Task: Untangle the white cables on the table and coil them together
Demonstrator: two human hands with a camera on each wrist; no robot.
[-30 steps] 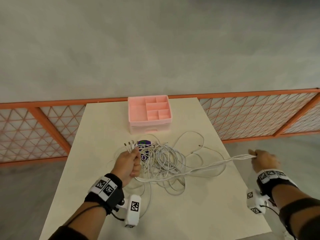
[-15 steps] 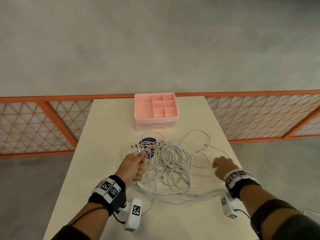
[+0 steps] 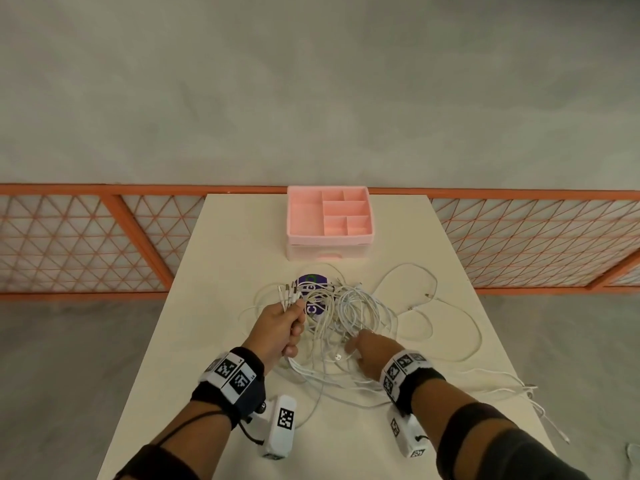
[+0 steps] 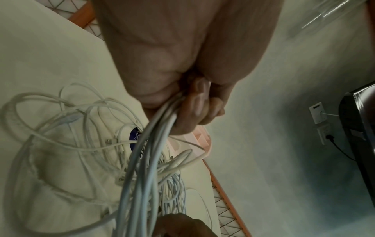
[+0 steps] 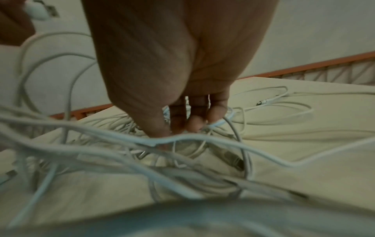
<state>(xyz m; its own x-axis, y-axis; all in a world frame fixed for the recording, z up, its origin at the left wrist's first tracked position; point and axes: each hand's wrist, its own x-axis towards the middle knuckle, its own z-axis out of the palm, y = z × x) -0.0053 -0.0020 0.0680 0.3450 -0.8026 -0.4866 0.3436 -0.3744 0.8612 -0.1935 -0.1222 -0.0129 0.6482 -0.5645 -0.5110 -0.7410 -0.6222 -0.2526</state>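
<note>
A tangle of white cables [image 3: 349, 306] lies in the middle of the cream table [image 3: 221, 271]. My left hand [image 3: 291, 327] grips a bundle of cable ends, and their plugs [image 3: 287, 294] stick out above the fist. In the left wrist view the fingers [image 4: 194, 109] curl round several strands [image 4: 142, 160] that run down into the pile. My right hand [image 3: 356, 341] reaches into the tangle from the near right. Its fingers [image 5: 194, 121] are extended, with the tips among the cable loops [image 5: 121, 144], and no strand is plainly gripped.
A pink compartment organizer [image 3: 329, 220] stands at the table's far edge. A purple round label [image 3: 311, 284] lies partly under the cables. Loose loops spread to the right, and one cable end [image 3: 540, 407] hangs over the right table edge. An orange lattice fence [image 3: 86, 244] runs behind.
My right hand let go of the strands it had stretched out to the right and moved left into the tangle. Those strands now lie slack. The left hand kept its grip.
</note>
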